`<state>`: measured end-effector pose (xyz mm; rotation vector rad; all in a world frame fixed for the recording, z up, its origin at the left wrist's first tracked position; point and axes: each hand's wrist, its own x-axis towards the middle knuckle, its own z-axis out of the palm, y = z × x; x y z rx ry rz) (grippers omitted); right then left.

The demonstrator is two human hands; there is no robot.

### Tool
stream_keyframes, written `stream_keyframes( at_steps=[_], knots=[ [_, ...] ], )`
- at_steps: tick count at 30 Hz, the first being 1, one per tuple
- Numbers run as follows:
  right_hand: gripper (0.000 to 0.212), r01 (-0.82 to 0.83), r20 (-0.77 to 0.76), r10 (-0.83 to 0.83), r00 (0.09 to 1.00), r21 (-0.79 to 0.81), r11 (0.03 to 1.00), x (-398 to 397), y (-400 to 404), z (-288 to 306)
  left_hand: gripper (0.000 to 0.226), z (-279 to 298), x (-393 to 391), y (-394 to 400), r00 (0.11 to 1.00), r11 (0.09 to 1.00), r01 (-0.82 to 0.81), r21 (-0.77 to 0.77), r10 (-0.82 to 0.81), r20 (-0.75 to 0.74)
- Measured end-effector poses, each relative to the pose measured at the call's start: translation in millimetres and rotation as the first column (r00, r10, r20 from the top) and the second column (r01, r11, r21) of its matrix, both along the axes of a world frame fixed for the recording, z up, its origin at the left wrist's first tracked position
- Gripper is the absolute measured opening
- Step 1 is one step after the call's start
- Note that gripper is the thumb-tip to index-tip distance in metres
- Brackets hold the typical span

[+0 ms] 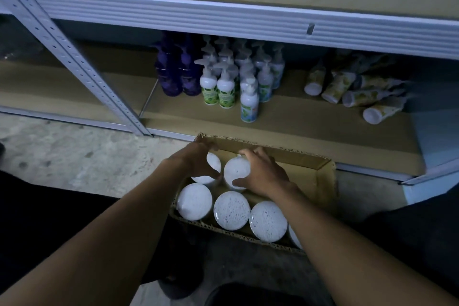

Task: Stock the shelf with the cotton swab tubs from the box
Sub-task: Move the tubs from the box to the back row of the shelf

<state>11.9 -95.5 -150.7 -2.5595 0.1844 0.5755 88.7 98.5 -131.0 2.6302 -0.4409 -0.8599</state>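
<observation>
In the open brown cardboard box (323, 176), the left hand (196, 159) and right hand (260, 171) each curled around 1 round clear-lidded cotton swab tub (234, 169). The tubs looked light, rigid and smooth, so gripping the sides seemed best.

Purple pump bottles (179, 74) stood far left on the lower board, white pump bottles (238, 77) with green and blue labels just beside them on the right. Yellow-patterned tubes (352, 92) lay tipped over, far right. Concrete floor (74, 154) near left.
</observation>
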Motion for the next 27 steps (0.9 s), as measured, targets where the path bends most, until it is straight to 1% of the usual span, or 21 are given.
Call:
stream_keyframes(
  at_steps=[4,13,17,27],
  knots=[
    [0.084,0.024,0.006,-0.024,1.0,0.012,1.0,4.8,6.1,-11.1,0.091,-13.3,-3.0,1.9,1.0,0.999,0.022,0.043,-0.022,0.008],
    [0.086,0.01,-0.001,-0.01,1.0,-0.009,1.0,9.2,19.4,-26.2,0.095,-34.2,-10.3,6.1,0.996,0.989,0.068,0.133,-0.075,0.051],
    [0.088,0.001,-0.002,-0.001,1.0,-0.022,1.0,8.7,19.9,-32.6,0.093,-37.2,-11.7,5.6,0.992,0.988,0.065,0.137,-0.079,0.103],
    [0.087,-0.021,0.001,0.021,1.0,-0.057,0.998,8.9,25.3,-40.0,0.092,-49.2,-13.0,3.8,0.988,0.988,0.049,0.148,-0.069,0.14]
  ],
)
